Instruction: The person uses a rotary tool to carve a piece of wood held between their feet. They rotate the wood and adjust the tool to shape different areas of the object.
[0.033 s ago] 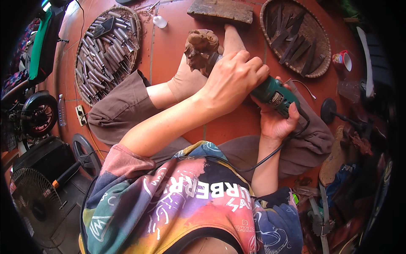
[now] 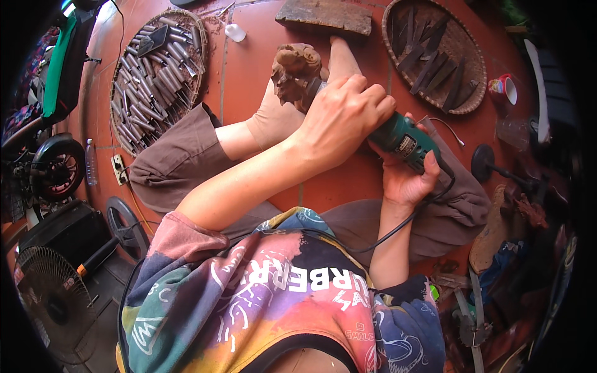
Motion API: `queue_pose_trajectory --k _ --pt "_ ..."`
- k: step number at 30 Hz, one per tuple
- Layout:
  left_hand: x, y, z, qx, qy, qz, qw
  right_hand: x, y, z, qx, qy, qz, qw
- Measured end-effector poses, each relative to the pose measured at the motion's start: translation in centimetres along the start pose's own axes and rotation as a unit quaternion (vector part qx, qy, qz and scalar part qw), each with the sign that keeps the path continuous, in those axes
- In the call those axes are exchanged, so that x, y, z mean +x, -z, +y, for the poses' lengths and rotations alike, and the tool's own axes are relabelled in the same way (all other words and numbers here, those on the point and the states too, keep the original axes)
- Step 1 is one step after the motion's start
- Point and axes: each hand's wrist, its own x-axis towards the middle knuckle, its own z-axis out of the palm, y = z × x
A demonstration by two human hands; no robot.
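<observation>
A green electric grinder [image 2: 404, 140] slants between my hands, its front end up and to the left. My left hand [image 2: 345, 118] is wrapped over the front part of it, knuckles up. Beneath the rear body, my right hand [image 2: 404, 180] cradles the grinder, thumb along its side. Close beyond my left hand is a knobbly brown wood carving [image 2: 295, 71], near my bare feet [image 2: 273, 115]. A little grey metal shows between carving and hand; whether the tool tip touches the wood is hidden. The black cord [image 2: 398, 230] runs from the grinder across my right forearm.
A round basket of chisels [image 2: 118, 99] lies at left. Another basket [image 2: 479, 93] at right holds dark blades. A wood block [image 2: 323, 17] is at the far side, with a white bottle [image 2: 235, 32] nearby. A fan [image 2: 56, 304] and a power socket [image 2: 119, 169] are at left.
</observation>
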Motion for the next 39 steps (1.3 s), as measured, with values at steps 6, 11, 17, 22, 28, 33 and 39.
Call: queue_pose_trajectory --k 6,11,17,22,28,33,39 --pt "-0.2 0.6 0.2 -0.006 0.016 -0.029 0.999 0.2 0.4 0.2 0.022 -0.007 -0.018 1.0" --pt "-0.1 0.9 0.1 -0.007 0.015 -0.024 1.0 0.3 -0.1 0.0 0.019 -0.015 -0.011 1.0" --pt "0.2 0.6 -0.3 -0.022 0.012 0.0 1.0 0.6 -2.0 -0.4 -0.018 0.019 0.017 1.0" --pt "0.2 0.6 -0.5 -0.031 0.001 0.039 0.999 0.5 -2.4 -0.8 -0.042 0.048 0.005 0.998" --pt "-0.2 0.9 -0.6 -0.045 0.009 0.045 0.998 0.1 -3.5 -1.4 -0.081 0.048 0.005 0.996" --pt "-0.3 1.4 -0.4 -0.06 0.017 0.045 0.997 -0.3 -4.2 -1.7 -0.092 0.051 0.007 0.994" --pt "-0.2 2.3 0.3 -0.063 0.017 0.057 0.996 -0.6 -4.6 -2.3 -0.08 0.054 0.008 0.995"
